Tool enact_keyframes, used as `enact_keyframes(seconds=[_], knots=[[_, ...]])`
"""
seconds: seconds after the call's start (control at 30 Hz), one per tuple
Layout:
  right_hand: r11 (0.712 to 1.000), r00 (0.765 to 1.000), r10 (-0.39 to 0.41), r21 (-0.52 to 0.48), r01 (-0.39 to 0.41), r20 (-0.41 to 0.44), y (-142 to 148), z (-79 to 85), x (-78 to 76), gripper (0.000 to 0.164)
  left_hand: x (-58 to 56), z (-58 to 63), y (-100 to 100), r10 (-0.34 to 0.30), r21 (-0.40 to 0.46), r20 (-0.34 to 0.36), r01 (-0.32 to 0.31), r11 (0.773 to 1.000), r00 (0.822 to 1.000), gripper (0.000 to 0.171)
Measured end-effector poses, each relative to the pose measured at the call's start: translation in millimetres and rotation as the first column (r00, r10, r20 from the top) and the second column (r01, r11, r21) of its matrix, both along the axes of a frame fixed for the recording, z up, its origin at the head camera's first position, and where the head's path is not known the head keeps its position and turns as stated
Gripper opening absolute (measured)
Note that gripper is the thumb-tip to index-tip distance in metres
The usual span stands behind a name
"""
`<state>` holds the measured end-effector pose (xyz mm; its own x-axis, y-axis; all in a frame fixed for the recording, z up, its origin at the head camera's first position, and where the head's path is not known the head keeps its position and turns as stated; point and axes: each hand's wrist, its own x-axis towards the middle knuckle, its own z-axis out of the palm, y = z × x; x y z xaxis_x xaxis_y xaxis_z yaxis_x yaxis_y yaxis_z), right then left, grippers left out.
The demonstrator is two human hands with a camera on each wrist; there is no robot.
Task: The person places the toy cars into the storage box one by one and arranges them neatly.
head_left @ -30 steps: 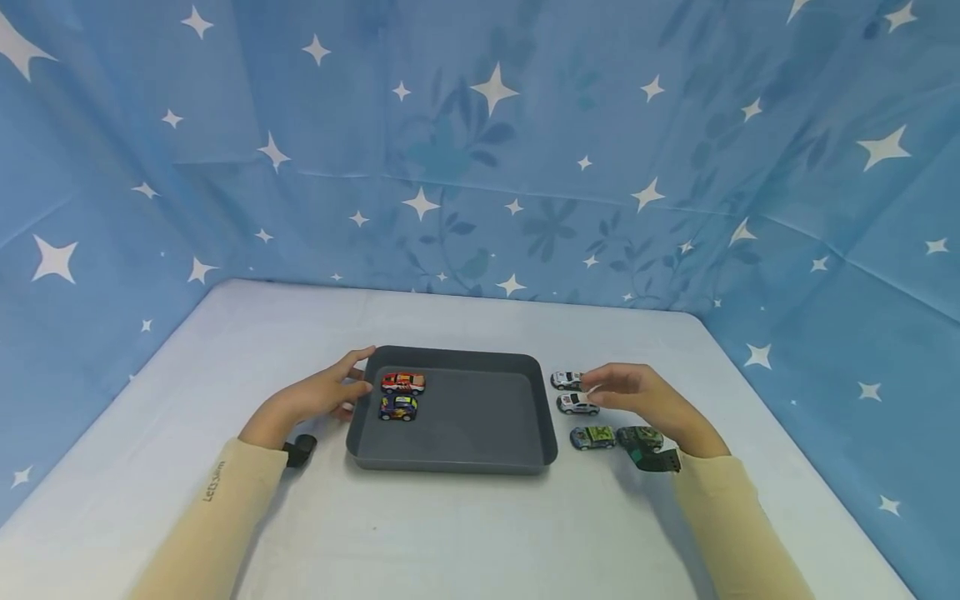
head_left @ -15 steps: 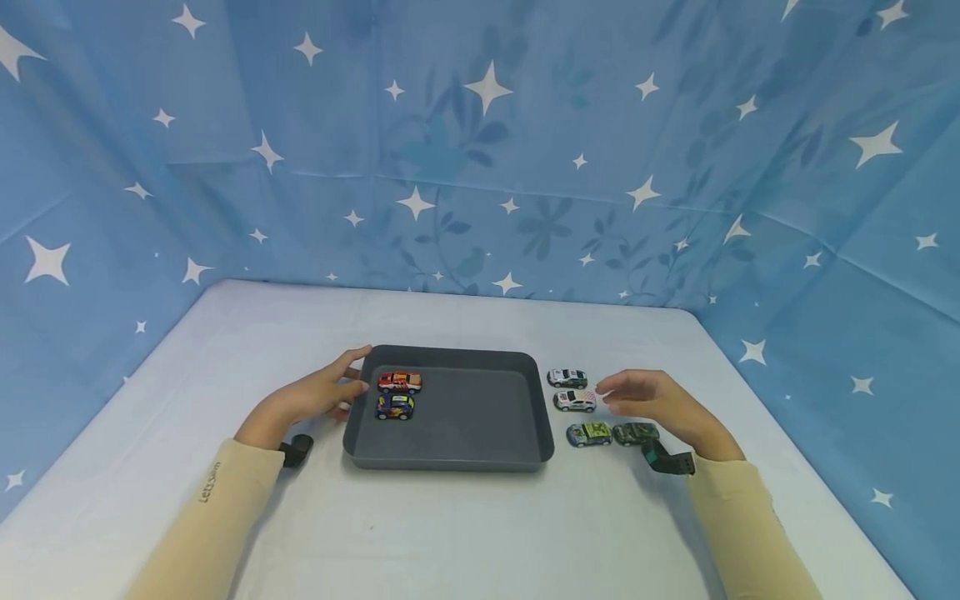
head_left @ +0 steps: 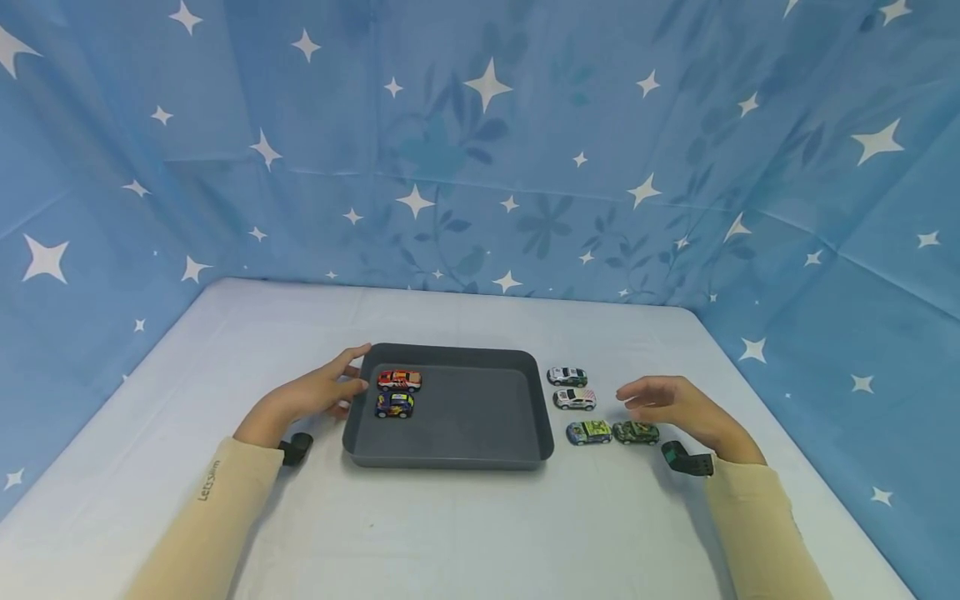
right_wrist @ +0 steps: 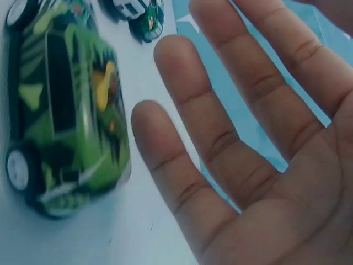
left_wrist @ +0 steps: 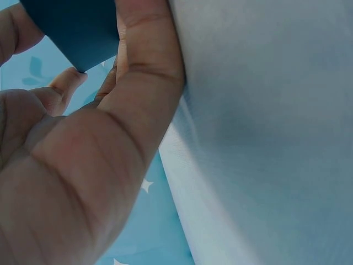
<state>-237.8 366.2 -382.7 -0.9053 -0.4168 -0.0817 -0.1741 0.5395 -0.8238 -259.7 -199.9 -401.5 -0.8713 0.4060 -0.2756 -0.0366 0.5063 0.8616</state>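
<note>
My left hand (head_left: 311, 396) holds the left side of a dark grey tray (head_left: 480, 458), thumb at the rim and index finger at the far corner. In the left wrist view, its fingers (left_wrist: 151, 72) lie around the tray's dark wall (left_wrist: 83, 33). An orange-red toy car (head_left: 399, 381) and a dark blue toy car (head_left: 394, 406) sit inside, at the left. Right of the camouflage-green toy car (head_left: 636, 432), my right hand (head_left: 678, 408) hovers with relaxed fingers and nothing in it; the right wrist view shows that green car (right_wrist: 71, 116) close beside its fingertips.
Beyond the tray's right wall stand two white toy cars (head_left: 567, 377), one behind the other. A blue-and-yellow-green toy car (head_left: 588, 432) sits nearer, left of the camouflage one. A white cloth (head_left: 450, 533) covers the table; a blue starry curtain (head_left: 450, 150) hangs behind it and at the sides.
My right hand has drawn back to the right, away from the white cars, which stay on the table. My left hand keeps its place at the tray.
</note>
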Motion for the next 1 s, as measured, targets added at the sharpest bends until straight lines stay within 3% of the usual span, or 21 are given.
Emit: enact_keyframes(seconds=[0.47, 0.73, 1.0], knots=[[1.000, 0.994, -0.005, 0.015, 0.003, 0.109, 11, -14.0, 0.4, 0.045, -0.4, 0.5, -1, -0.003, -0.001, 0.001, 0.003, 1.000, 1.000, 0.076], [0.999, 0.991, 0.027, 0.041, -0.032, 0.130, 19, -17.6, -0.7, 0.052, -0.7, -0.5, 0, 0.011, -0.018, 0.004, -0.011, 1.000, 1.000, 0.075], [0.997, 0.992, 0.028, 0.072, -0.036, 0.121, 19, -17.1, 0.6, 0.043, -1.2, -1.0, -1, 0.009, -0.010, 0.003, -0.009, 1.000, 1.000, 0.076]])
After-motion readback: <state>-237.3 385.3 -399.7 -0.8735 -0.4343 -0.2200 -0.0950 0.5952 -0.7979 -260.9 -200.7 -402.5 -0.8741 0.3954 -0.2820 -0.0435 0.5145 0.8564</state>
